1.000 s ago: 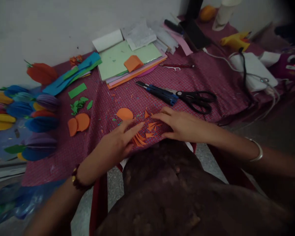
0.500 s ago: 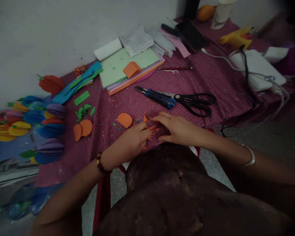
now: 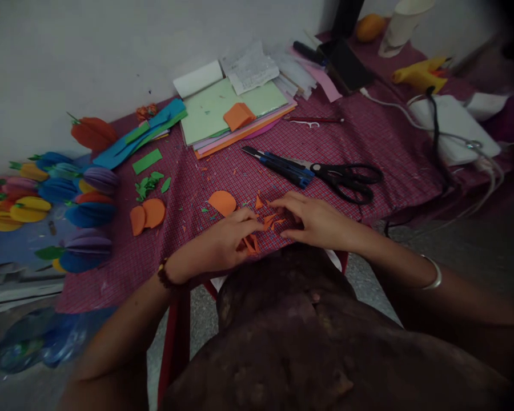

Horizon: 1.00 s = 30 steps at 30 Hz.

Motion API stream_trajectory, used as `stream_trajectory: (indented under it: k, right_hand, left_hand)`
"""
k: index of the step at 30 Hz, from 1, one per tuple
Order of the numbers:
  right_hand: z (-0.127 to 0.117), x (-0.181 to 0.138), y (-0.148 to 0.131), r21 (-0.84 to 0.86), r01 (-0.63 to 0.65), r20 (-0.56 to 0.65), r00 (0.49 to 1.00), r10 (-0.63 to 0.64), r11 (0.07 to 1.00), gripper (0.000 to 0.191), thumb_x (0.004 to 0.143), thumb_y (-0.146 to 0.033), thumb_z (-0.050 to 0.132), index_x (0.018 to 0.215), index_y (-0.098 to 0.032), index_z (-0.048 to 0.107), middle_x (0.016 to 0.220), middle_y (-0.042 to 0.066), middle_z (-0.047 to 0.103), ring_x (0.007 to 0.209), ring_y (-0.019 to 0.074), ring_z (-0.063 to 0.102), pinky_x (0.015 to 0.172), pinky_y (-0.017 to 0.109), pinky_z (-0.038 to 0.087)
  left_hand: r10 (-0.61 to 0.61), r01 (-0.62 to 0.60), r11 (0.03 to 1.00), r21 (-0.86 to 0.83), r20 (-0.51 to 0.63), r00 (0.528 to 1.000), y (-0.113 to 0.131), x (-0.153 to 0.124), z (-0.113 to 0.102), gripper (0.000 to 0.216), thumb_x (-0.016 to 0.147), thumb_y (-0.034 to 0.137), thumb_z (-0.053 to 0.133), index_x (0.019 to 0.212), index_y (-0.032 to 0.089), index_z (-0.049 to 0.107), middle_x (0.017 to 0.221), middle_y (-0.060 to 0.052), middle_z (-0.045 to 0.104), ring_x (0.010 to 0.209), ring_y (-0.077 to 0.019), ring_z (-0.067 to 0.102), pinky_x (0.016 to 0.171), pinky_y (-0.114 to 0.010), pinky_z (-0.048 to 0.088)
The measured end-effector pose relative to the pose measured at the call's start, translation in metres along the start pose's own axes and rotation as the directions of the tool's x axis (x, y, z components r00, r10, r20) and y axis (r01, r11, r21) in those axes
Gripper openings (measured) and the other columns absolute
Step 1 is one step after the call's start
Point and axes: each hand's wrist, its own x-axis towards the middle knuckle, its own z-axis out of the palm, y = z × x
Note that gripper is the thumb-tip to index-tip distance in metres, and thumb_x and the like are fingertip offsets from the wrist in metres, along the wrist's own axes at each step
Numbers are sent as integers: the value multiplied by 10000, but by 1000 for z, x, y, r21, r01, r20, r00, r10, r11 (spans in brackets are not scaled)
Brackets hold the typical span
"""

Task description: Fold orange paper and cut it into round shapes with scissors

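Observation:
Orange paper scraps (image 3: pixel 268 221) lie on the checked cloth between my two hands. My left hand (image 3: pixel 220 242) rests low over the cloth, its fingers stretched toward the scraps and more orange slivers (image 3: pixel 252 244) by its thumb. Across from it, my right hand (image 3: pixel 321 220) has thumb and fingers apart, the fingertips at the edge of the scraps, holding nothing I can see. Just behind my left hand is a rounded orange paper cutout (image 3: pixel 223 202). Black-handled scissors (image 3: pixel 346 178) lie beyond my right hand, against a blue utility knife (image 3: pixel 282 169).
Orange cutouts (image 3: pixel 154 213), green bits (image 3: pixel 149 185) and a green strip (image 3: pixel 147 162) are on the left. Paper fruits (image 3: pixel 89 214) crowd the far left. A stack of coloured paper (image 3: pixel 201 117) stands at the back; a phone (image 3: pixel 346 65) and a cabled white box (image 3: pixel 458 128) are right.
My left hand has shifted left, away from my right hand, and its fingers have spread; more of the orange scraps shows. The view has turned slightly. Scissors and knife lie as before.

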Motion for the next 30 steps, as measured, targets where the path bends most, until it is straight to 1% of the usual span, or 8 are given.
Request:
stream_trajectory:
  k: [3,7,11,16,20,22,25,30]
  right_hand:
    - [0,0,0,-1,-5,2,1000,5,1000,596,763,-236,684,1330,-219,497,1170,84,576,978,221,598,830,332,481]
    - [0,-1,0,-3,3,2,1000,-3,1000,587,773,-223,670,1331,-225,490,1193,83,565,1041,233,584,869,342,471]
    - [0,-1,0,3,12,-10,1000,-12,1000,571,785,-228,665,1328,-241,491,1214,79,557,1106,244,564,925,362,455]
    - [0,-1,0,10,16,4,1000,-16,1000,532,803,-233,660,1312,-206,508,1145,84,573,1010,221,595,858,335,482]
    - [-1,-1,0,22,26,-6,1000,-26,999,497,819,-235,649,1298,-207,519,1133,83,581,954,204,604,820,322,487]
    - [-1,-1,0,33,27,-16,1000,-27,999,461,832,-236,636,1280,-210,529,1125,80,587,954,201,605,827,324,485]
    - [0,-1,1,53,29,-20,999,-28,998,414,852,-229,609,1260,-208,536,1108,79,596,949,197,606,826,321,482]
    - [0,0,3,95,-29,-54,998,34,995,378,833,-236,623,1197,-184,540,1043,73,618,812,173,600,709,294,467]
  left_hand:
    - [-26,26,999,-20,12,1000,-3,-2,-2,386,802,161,583,1184,215,577,1127,-69,558,1021,-191,544,898,-345,470]
    - [-54,56,998,-28,55,997,-5,0,-1,97,828,153,528,858,171,618,861,-27,574,792,-138,538,714,-264,447]
    - [-64,65,998,-24,49,997,-5,1,1,132,801,110,509,695,159,570,719,0,545,654,-102,486,609,-227,382]
    - [-154,146,987,-73,-112,982,-6,0,-12,126,739,77,523,648,159,550,657,15,554,601,-86,488,564,-214,360]
    - [-243,217,969,-117,-289,926,-18,4,-32,99,699,85,535,636,157,556,657,11,552,596,-86,490,560,-215,373]
    - [-294,238,951,-199,-333,896,-25,9,-37,67,699,112,562,647,154,563,642,11,544,585,-86,487,547,-214,377]
    - [-380,243,877,-415,-287,879,-28,18,-35,103,724,185,614,654,155,544,583,29,513,528,-74,457,504,-204,360]
    - [-332,190,771,-608,-129,934,-16,38,-11,141,754,252,652,719,149,562,600,28,534,524,-69,476,485,-189,370]
